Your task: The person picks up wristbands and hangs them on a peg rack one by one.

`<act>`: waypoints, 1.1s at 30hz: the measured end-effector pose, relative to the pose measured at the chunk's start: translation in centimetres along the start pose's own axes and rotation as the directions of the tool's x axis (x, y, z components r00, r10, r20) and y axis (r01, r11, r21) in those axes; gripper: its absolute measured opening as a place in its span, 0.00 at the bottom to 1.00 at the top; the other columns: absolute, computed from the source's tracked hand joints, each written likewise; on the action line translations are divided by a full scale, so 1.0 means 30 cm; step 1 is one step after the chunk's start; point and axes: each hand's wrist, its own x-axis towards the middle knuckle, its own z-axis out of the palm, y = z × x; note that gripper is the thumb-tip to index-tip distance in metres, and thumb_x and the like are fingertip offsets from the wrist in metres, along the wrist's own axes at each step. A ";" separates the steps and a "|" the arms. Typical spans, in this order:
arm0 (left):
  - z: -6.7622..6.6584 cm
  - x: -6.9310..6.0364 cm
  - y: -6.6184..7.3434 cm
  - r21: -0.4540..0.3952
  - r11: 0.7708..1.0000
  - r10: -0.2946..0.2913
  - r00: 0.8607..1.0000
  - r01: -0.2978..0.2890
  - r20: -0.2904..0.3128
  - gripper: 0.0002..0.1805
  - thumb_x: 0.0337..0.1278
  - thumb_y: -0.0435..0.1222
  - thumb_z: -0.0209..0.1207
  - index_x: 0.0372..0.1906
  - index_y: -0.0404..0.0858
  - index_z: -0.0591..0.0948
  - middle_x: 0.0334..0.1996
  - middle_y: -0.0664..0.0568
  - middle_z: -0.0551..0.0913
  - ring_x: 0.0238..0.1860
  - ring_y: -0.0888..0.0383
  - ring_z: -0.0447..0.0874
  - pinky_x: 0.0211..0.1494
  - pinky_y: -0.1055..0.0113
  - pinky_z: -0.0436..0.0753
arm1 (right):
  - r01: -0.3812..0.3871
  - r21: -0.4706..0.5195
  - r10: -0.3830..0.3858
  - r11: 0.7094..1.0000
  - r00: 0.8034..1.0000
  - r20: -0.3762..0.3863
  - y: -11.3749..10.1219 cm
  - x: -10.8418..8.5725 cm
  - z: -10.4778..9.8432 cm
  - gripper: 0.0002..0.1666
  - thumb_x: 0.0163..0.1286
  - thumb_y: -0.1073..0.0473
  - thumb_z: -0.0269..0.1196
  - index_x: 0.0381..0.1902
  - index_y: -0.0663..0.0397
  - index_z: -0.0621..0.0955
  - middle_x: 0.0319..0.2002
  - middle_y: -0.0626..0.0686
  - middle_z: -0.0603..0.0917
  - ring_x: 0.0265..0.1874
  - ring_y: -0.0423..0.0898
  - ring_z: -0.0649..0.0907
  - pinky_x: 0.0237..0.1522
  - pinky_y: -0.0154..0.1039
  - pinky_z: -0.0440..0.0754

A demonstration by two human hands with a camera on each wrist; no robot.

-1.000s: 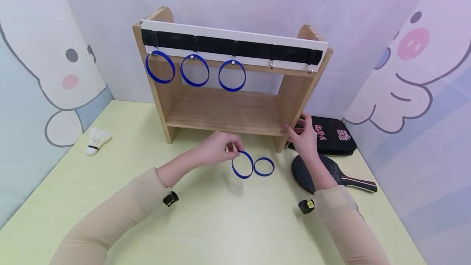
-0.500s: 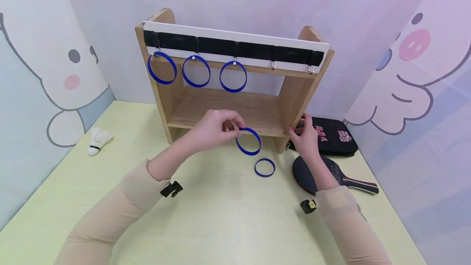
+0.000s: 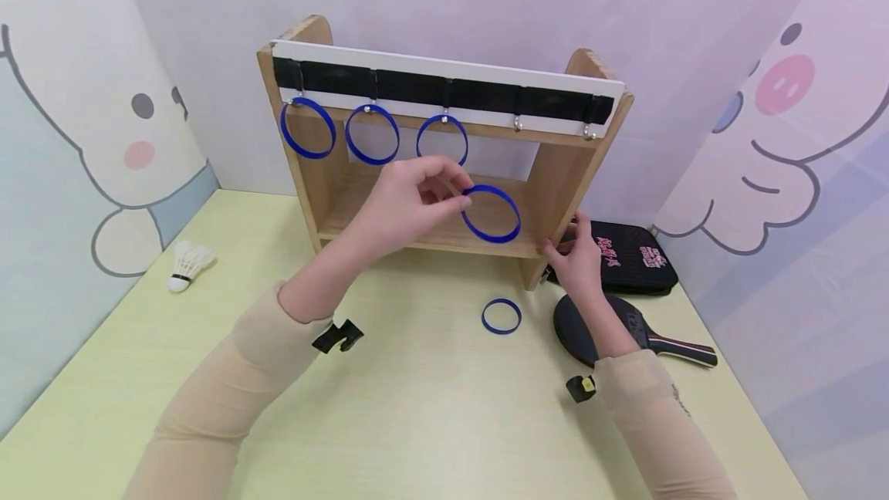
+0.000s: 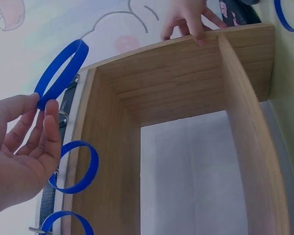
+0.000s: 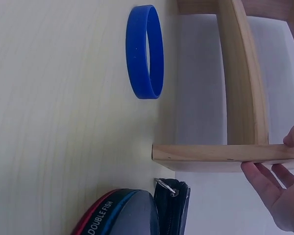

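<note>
Pinching a blue band only at ten o'clock, the left hand likely risked slippage; the right hand gripped the rack.

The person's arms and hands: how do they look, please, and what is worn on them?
The left hand and right hand wear no gloves. The left sleeve and right sleeve are long and pale beige. The left wrist piece and right wrist piece are black, the right with a yellow patch.

Held ring blue; rack brown, wood-grained; board white, black-striped; table pale yellow-green.
</note>
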 end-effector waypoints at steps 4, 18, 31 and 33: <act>0.007 0.017 0.013 -0.053 0.998 0.014 0.997 -0.018 -0.071 0.08 0.56 0.36 0.64 0.41 0.39 0.81 0.35 0.55 0.83 0.33 0.64 0.81 0.37 0.68 0.80 | -0.002 0.003 0.002 1.000 1.000 -0.010 0.007 -0.004 0.007 0.40 0.63 0.61 0.62 0.69 0.37 0.58 0.51 0.62 0.77 0.35 0.57 0.83 0.34 0.53 0.84; 0.031 0.080 0.049 -0.194 0.977 0.029 0.955 -0.089 -0.296 0.11 0.54 0.33 0.64 0.41 0.32 0.79 0.37 0.45 0.82 0.35 0.57 0.84 0.41 0.70 0.82 | 0.002 -0.054 -0.005 0.999 0.998 -0.061 0.013 -0.003 0.016 0.38 0.61 0.58 0.63 0.67 0.38 0.61 0.48 0.60 0.78 0.32 0.55 0.84 0.31 0.51 0.84; 0.088 0.108 0.020 -0.207 0.971 0.022 0.911 -0.116 -0.411 0.12 0.53 0.31 0.65 0.41 0.30 0.79 0.36 0.43 0.82 0.35 0.55 0.85 0.42 0.70 0.82 | 0.009 -0.058 -0.012 0.998 0.998 -0.056 0.008 -0.001 0.019 0.37 0.62 0.59 0.63 0.66 0.41 0.60 0.49 0.61 0.78 0.33 0.55 0.83 0.33 0.52 0.84; 0.098 0.119 -0.012 -0.193 0.975 0.023 0.909 -0.113 -0.415 0.13 0.52 0.34 0.65 0.41 0.32 0.79 0.36 0.45 0.82 0.34 0.57 0.84 0.42 0.71 0.82 | 0.011 -0.058 -0.015 0.998 0.998 -0.058 0.009 -0.001 0.021 0.37 0.62 0.59 0.63 0.66 0.41 0.60 0.49 0.61 0.78 0.33 0.55 0.83 0.32 0.52 0.84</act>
